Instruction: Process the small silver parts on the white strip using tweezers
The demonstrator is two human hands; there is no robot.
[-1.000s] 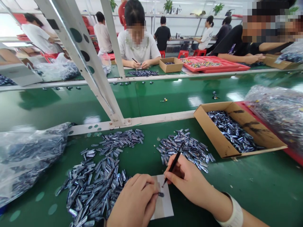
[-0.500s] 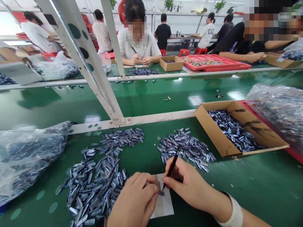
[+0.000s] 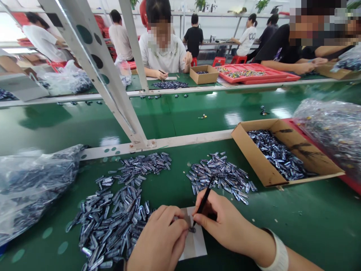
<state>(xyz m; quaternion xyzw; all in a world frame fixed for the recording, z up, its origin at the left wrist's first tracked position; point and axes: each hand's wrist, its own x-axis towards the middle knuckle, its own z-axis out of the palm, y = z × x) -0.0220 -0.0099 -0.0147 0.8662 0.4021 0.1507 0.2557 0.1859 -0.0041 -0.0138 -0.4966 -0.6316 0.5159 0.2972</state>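
Note:
My right hand [image 3: 222, 222] grips a slim black pen-like tool [image 3: 204, 201], its lower tip touching a small dark glossy piece [image 3: 192, 229]. That piece lies over a white card [image 3: 199, 246] with a greyish strip across it. My left hand [image 3: 163, 237] pinches the piece's left end between closed fingers, its palm side hidden. Left of that hand spreads a large pile of similar dark, shiny elongated pieces [image 3: 113, 222]. Beyond my right hand lies a smaller pile of them [image 3: 220, 173].
A cardboard box [image 3: 251, 158] of such pieces stands at right, beside a filled plastic bag [image 3: 332, 128]. Another bag [image 3: 36, 192] lies at left. A white metal post [image 3: 113, 90] rises by the green belt [image 3: 180, 116]. Across it sits a co-worker [image 3: 166, 56].
Small items on the belt have shifted slightly right. The co-worker opposite has parted their hands, raising one. My hands stay nearly still, the tool tip a little further left on the piece.

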